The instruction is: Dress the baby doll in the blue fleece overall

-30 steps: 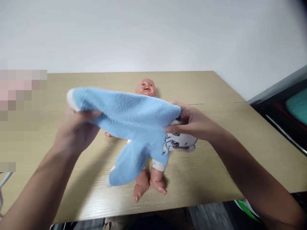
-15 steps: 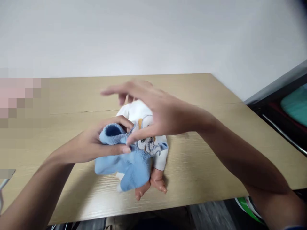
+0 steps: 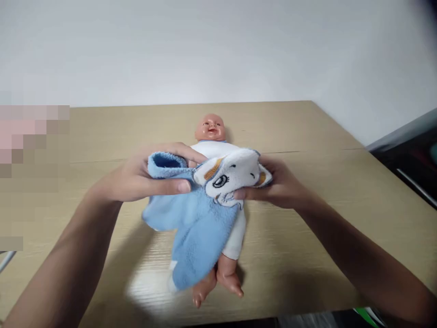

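Between my hands hangs a fluffy blue piece of doll clothing (image 3: 201, 232) with a white animal face on its front. My left hand (image 3: 150, 175) grips it beside a rolled blue opening, thumb in front and fingers behind. On the other side, my right hand (image 3: 278, 184) pinches the white animal face near its ear. Below and behind the garment a baby doll (image 3: 210, 127) lies on its back in a white outfit, head toward the wall. The garment covers much of its body; its bare feet stick out near the table's front edge.
The doll lies on a light wooden table (image 3: 307, 237) with a seam running across it. A pale wall (image 3: 211, 54) stands behind. Dark objects are at the right edge, and a blurred-out patch covers the far left.
My right hand has come down from above the doll and taken hold of the animal face. The garment is spread wider and raised, and the doll's head now shows.
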A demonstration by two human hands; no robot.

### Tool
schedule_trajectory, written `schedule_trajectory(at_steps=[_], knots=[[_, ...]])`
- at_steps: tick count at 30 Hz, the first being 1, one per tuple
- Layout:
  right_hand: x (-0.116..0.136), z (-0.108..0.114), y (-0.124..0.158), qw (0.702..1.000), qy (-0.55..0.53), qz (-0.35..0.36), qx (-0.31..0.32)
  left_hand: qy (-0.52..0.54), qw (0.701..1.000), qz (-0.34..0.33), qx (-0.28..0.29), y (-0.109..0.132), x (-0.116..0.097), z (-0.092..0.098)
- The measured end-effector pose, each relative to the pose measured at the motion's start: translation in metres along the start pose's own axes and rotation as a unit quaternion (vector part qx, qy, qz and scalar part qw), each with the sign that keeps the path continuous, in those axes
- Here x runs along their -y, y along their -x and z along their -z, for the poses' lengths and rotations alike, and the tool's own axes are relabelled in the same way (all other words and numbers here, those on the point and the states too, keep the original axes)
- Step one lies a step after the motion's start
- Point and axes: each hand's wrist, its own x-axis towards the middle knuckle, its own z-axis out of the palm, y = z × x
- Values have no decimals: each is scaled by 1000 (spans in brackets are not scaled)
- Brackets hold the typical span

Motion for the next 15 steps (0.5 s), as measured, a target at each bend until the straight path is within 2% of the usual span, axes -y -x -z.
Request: schedule_trajectory(at_steps=[2,4,6,8,11,13,15], knots=[[11,8,-6,999,5,48,1,26,998,15,48,-7,1,10],[19,12,-12,996,18,90,1,102,991,38,77,-11,3,15],[23,12,-18,990,56,126,-17,174,977,73,98,-15,7,15],[24,10,-22,983,102,148,-39,198,966,103,128,-19,10,12],[24,5,-27,975,137,167,-41,143,968,114,172,-27,12,12],[23,0,-27,975,143,165,-41,70,978,90,176,-31,12,15],[21,-4,-26,979,138,134,-63,12,983,54,175,-33,11,19]])
